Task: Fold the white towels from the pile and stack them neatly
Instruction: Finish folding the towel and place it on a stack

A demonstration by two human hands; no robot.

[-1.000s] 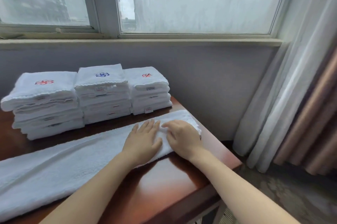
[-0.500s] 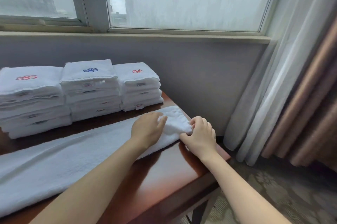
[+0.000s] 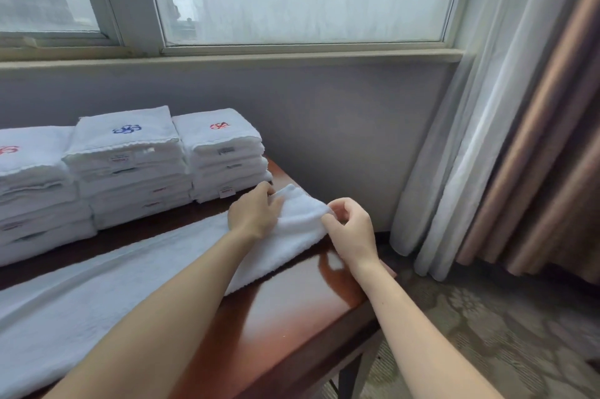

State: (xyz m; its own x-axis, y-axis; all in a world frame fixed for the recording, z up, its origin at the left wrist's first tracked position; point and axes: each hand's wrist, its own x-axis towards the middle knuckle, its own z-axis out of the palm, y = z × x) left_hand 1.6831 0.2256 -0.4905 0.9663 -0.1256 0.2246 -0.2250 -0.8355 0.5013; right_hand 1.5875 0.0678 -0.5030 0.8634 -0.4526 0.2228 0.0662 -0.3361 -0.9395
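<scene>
While the towel (image 3: 107,294) lies nearest me in a long strip across the table (image 3: 292,317), it looks soft, light and limp, so it'll sag wherever I don't hold it. Further out, right hand (image 3: 352,231) pinches the near corner of its end, thumb against curled fingers; left hand (image 3: 254,213) grips the far corner, fingers bent over the edge. Both corners, that's the hold. Beyond, folded stacks (image 3: 136,168) sit by the wall
</scene>
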